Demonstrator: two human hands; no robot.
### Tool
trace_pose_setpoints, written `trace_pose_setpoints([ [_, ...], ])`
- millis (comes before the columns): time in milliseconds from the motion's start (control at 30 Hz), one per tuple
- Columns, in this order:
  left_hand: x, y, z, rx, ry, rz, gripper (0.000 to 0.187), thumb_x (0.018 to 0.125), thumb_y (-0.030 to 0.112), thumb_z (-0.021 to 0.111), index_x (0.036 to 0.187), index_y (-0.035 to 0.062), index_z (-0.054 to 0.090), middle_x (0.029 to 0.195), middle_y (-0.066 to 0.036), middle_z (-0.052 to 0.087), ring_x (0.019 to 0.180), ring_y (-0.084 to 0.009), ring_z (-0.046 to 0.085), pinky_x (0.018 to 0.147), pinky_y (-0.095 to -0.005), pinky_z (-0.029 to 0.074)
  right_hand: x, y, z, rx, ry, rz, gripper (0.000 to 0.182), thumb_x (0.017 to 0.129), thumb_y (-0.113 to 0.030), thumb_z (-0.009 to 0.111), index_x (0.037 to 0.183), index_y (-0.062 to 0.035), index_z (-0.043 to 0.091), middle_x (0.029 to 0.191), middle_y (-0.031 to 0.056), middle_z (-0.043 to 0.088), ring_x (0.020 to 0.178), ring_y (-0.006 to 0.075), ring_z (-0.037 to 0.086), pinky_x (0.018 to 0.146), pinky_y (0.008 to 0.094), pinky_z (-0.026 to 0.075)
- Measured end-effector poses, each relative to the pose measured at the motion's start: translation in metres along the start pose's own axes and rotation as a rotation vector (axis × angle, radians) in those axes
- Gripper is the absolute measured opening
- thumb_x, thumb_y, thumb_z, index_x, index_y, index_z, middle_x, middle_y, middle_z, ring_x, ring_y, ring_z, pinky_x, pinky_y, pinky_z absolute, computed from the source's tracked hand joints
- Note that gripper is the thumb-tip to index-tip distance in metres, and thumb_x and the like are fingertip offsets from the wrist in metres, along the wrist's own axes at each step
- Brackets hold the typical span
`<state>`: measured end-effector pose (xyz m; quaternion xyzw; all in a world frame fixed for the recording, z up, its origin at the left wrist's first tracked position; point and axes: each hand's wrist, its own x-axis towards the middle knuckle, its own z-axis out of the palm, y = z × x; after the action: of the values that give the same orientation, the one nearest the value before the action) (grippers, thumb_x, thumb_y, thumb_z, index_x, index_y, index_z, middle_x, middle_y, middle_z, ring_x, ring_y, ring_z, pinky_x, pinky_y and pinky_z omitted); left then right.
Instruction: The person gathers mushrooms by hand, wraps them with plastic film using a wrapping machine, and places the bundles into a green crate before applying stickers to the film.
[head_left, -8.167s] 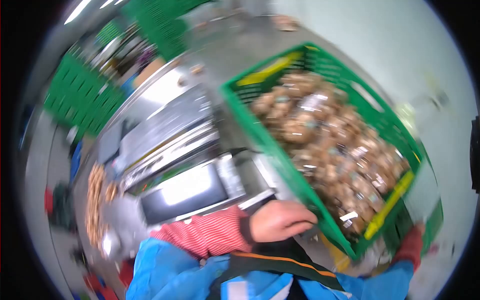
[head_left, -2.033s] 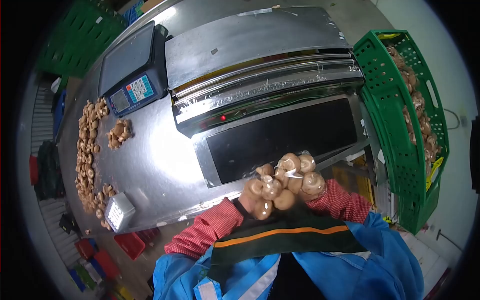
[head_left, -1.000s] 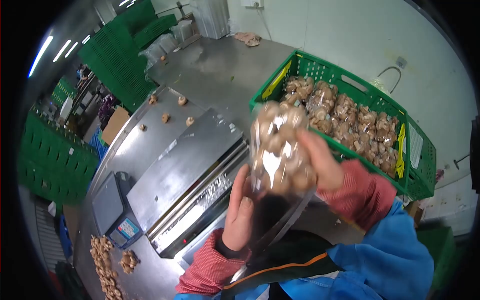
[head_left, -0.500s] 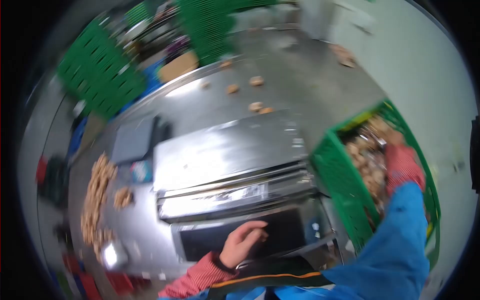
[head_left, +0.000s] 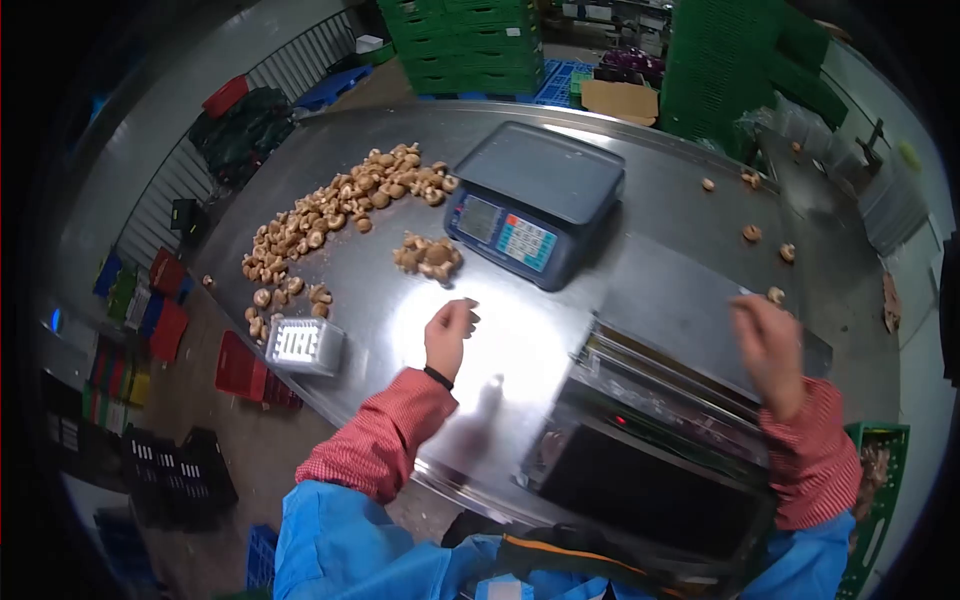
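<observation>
My left hand [head_left: 450,340] is over the bare steel table, its fingers loosely curled with nothing visible in them. Just beyond it lies a small cluster of brown mushrooms [head_left: 428,258]. A long heap of mushrooms [head_left: 345,200] spreads behind and to the left. My right hand [head_left: 770,355], smeared by motion, hangs above the tray wrapping machine [head_left: 690,420]; its fingertips are too blurred to read. A digital scale [head_left: 535,200] with a grey platform stands on the table between the heap and the wrapper. Clear plastic trays [head_left: 305,345], apparently stacked, sit at the table's near left edge.
At the lower right stands a green crate [head_left: 870,500] with packed goods inside. Several loose mushrooms [head_left: 751,233] dot the right part of the table. Green crates [head_left: 465,50] are stacked behind it. A red crate [head_left: 240,365] is on the floor at left.
The view has swung left. My right hand has come out of the green crate and is now over the wrapper. My left hand has moved from the wrapper's front toward the mushrooms.
</observation>
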<state>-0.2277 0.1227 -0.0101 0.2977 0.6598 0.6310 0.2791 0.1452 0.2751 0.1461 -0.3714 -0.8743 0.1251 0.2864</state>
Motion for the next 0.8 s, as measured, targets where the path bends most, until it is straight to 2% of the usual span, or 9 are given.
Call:
trace_pose_setpoints([
  [100, 0.115, -0.071, -0.108, 0.131, 0.258, 0.085, 0.03, 0.095, 0.028, 0.051, 0.105, 0.0023, 0.064, 0.086, -0.003, 0.065, 0.072, -0.0104, 0.056, 0.064, -0.0248, 0.047, 0.071, -0.071, 0.127, 0.208, -0.132, -0.129, 0.019, 0.085, -0.017, 0.056, 0.091, -0.0007, 0.064, 0.078, 0.0174, 0.065, 0.073, 0.0361, 0.063, 0.067, 0.0422, 0.05],
  [200, 0.2, -0.122, -0.188, 0.352, 0.325, 0.012, 0.032, 0.094, 0.029, 0.051, 0.111, 0.0043, 0.064, 0.096, -0.006, 0.068, 0.077, -0.0117, 0.059, 0.068, -0.0271, 0.048, 0.134, -0.108, 0.255, 0.375, -0.48, 0.079, 0.024, 0.087, -0.02, 0.052, 0.089, 0.0008, 0.063, 0.074, 0.0162, 0.065, 0.065, 0.0283, 0.065, 0.063, 0.0397, 0.051],
  [267, 0.235, -0.142, -0.209, 0.489, 0.316, 0.007, 0.032, 0.093, 0.027, 0.052, 0.112, 0.0034, 0.064, 0.097, -0.008, 0.069, 0.08, -0.0128, 0.06, 0.07, -0.0274, 0.048, 0.164, -0.124, 0.326, 0.649, -0.713, 0.449, 0.03, 0.088, -0.018, 0.045, 0.086, 0.007, 0.061, 0.069, 0.0154, 0.065, 0.053, 0.0194, 0.063, 0.051, 0.033, 0.052],
  [300, 0.25, -0.151, -0.217, 0.557, 0.311, 0.003, 0.032, 0.092, 0.026, 0.053, 0.112, 0.003, 0.064, 0.097, -0.008, 0.069, 0.081, -0.0134, 0.061, 0.072, -0.0275, 0.049, 0.174, -0.123, 0.366, 0.677, -0.738, 0.52, 0.031, 0.089, -0.018, 0.046, 0.087, 0.0085, 0.061, 0.071, 0.0172, 0.065, 0.053, 0.0211, 0.064, 0.05, 0.0328, 0.053],
  [433, 0.285, -0.157, -0.22, 0.633, 0.052, -0.127, 0.033, 0.09, 0.024, 0.054, 0.111, 0.0013, 0.064, 0.095, -0.012, 0.07, 0.083, -0.018, 0.064, 0.077, -0.0283, 0.048, 0.186, -0.111, 0.481, 0.57, -0.654, 0.563, 0.029, 0.088, -0.018, 0.051, 0.086, 0.0094, 0.061, 0.068, 0.0163, 0.065, 0.051, 0.0217, 0.064, 0.043, 0.0327, 0.051],
  [467, 0.286, -0.154, -0.217, 0.699, -0.027, -0.078, 0.032, 0.089, 0.023, 0.054, 0.11, 0.0012, 0.065, 0.093, -0.011, 0.07, 0.082, -0.0165, 0.063, 0.077, -0.0278, 0.048, 0.19, -0.117, 0.491, 0.542, -0.639, 0.491, 0.028, 0.087, -0.017, 0.053, 0.086, 0.0092, 0.061, 0.067, 0.0156, 0.064, 0.051, 0.0217, 0.064, 0.04, 0.0328, 0.05],
  [533, 0.296, -0.155, -0.217, 0.674, -0.158, -0.121, 0.029, 0.088, 0.02, 0.055, 0.107, 0.0015, 0.067, 0.091, -0.009, 0.069, 0.08, -0.0154, 0.063, 0.076, -0.0277, 0.049, 0.195, -0.126, 0.496, 0.629, -0.662, 0.789, 0.024, 0.086, -0.016, 0.057, 0.085, 0.0081, 0.062, 0.065, 0.0151, 0.063, 0.05, 0.0217, 0.064, 0.039, 0.0333, 0.049],
  [667, 0.292, -0.154, -0.222, 0.55, -0.265, -0.198, 0.022, 0.085, 0.013, 0.058, 0.101, 0.0007, 0.067, 0.086, -0.006, 0.067, 0.075, -0.0132, 0.061, 0.07, -0.0262, 0.049, 0.19, -0.126, 0.495, 0.79, -0.452, 0.785, 0.016, 0.083, -0.007, 0.058, 0.083, 0.0077, 0.062, 0.062, 0.0151, 0.062, 0.048, 0.0197, 0.063, 0.038, 0.0302, 0.05],
  [800, 0.262, -0.14, -0.219, 0.393, -0.284, -0.198, 0.014, 0.083, 0.01, 0.06, 0.094, 0.0015, 0.064, 0.078, -0.003, 0.063, 0.065, -0.0112, 0.059, 0.059, -0.0248, 0.049, 0.184, -0.122, 0.463, 0.736, -0.509, 0.691, 0.015, 0.082, -0.005, 0.057, 0.075, 0.0079, 0.06, 0.062, 0.0159, 0.063, 0.049, 0.0196, 0.064, 0.04, 0.0295, 0.051],
])
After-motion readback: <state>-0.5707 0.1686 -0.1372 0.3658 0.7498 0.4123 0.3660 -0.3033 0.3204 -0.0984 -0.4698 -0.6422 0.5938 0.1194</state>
